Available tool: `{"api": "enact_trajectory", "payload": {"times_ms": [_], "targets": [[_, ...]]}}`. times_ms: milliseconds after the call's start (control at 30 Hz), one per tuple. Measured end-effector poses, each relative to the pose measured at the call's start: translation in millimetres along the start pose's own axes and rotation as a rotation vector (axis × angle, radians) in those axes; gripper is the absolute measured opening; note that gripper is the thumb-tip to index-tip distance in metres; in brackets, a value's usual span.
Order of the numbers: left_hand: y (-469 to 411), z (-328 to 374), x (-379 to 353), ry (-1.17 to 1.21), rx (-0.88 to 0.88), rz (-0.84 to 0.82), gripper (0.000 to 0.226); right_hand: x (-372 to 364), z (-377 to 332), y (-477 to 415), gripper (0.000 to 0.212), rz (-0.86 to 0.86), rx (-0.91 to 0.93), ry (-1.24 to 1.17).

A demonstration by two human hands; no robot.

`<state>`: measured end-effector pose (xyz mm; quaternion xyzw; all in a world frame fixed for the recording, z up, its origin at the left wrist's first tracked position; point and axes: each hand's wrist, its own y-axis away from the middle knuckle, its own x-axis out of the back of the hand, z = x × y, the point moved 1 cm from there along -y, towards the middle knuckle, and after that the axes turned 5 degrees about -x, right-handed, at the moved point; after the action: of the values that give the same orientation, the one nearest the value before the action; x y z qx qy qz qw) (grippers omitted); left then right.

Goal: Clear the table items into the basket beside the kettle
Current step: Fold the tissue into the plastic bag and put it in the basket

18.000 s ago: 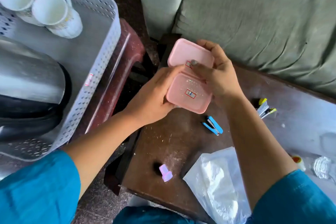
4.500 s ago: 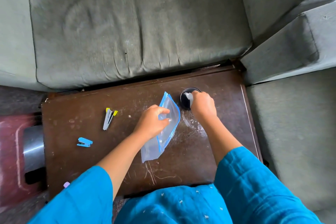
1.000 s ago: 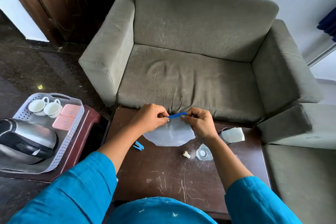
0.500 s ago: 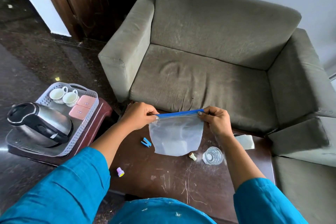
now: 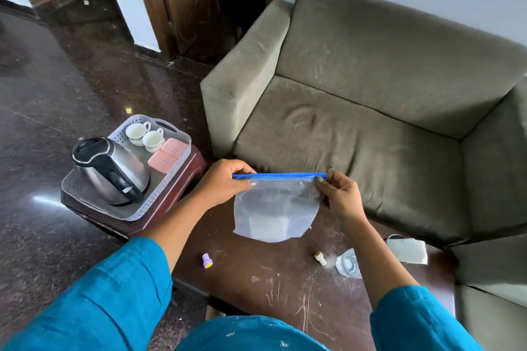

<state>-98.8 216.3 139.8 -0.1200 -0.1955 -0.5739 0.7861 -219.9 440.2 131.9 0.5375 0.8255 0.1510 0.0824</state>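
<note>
At far left, the kettle (image 5: 109, 171) stands at the near end of the perforated basket (image 5: 168, 184). Two cups (image 5: 152, 139) and two pink boxes (image 5: 162, 162) are packed into the far corner, leaving little room for further items. Over the table (image 5: 256, 282), well apart from the basket, the zip bag (image 5: 275, 208) is held upright and stretched taut. One end of its blue seal is pinched by the left hand (image 5: 225, 182), the other by the right hand (image 5: 340, 194), presumably so that the strip can be pressed closed before transfer. Left on the table are a purple cap (image 5: 207, 261), a pale stopper (image 5: 320, 258), a glass (image 5: 349, 265) and, farthest right, a white pouch (image 5: 407, 251).
</note>
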Motion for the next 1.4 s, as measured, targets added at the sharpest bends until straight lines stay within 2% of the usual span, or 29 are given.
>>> {"api": "enact_trajectory", "payload": {"times_ms": [67,200,333,433,567,633,700,767,833,900,967,1067,1133,1200,1233,1300,1333,1400], "targets": [[4,2,5,0.063,0.012,0.040,0.030,-3,-1,2,0.012,-0.097,0.018,0.024],[13,2,11,0.347,0.111,0.110,0.027,-10,4,6,0.039,-0.291,-0.009,0.161],[15,-2,12,0.337,0.092,0.204,0.016,-25,18,9,0.029,-0.389,0.012,0.405],[16,-3,14,0.317,0.078,0.261,0.014,-33,31,8,0.034,-0.325,-0.014,0.431],[14,-6,21,0.189,-0.017,0.288,0.016,-41,39,8,0.016,-0.247,-0.004,0.345],[16,-9,23,0.160,-0.049,0.282,0.020,-45,37,9,0.021,-0.242,0.014,0.290],[20,-13,23,0.156,-0.081,0.231,0.028,-47,34,9,0.027,-0.221,0.036,0.203],[27,-21,20,0.115,-0.106,0.122,0.031,-49,31,8,0.024,-0.201,0.038,0.090],[31,-28,16,-0.011,-0.111,0.005,0.036,-50,32,7,0.023,-0.217,-0.037,-0.057],[32,-36,12,-0.120,-0.096,-0.056,0.036,-49,33,5,0.036,-0.259,-0.110,-0.168],[31,-40,8,-0.220,-0.044,-0.094,0.030,-49,32,2,0.050,-0.280,-0.149,-0.179],[29,-42,1,-0.310,0.016,-0.207,0.020,-52,29,0,0.058,-0.333,-0.195,-0.135],[29,-39,-1,-0.200,0.055,-0.134,0.024,-55,26,-2,0.057,-0.391,-0.197,-0.056],[28,-41,1,-0.031,0.109,0.073,0.029,-58,22,-4,0.050,-0.440,-0.187,-0.018],[29,-43,2,0.071,0.187,0.102,0.045,-59,20,-4,0.046,-0.461,-0.185,-0.027],[33,-51,2,0.335,0.357,0.043,0.073,-65,16,-6,0.043,-0.494,-0.215,-0.092],[35,-55,1,0.444,0.402,0.018,0.073,-69,14,-6,0.043,-0.511,-0.230,-0.121],[38,-63,1,0.604,0.424,0.010,0.053,-76,11,-7,0.047,-0.521,-0.237,-0.134]]}}
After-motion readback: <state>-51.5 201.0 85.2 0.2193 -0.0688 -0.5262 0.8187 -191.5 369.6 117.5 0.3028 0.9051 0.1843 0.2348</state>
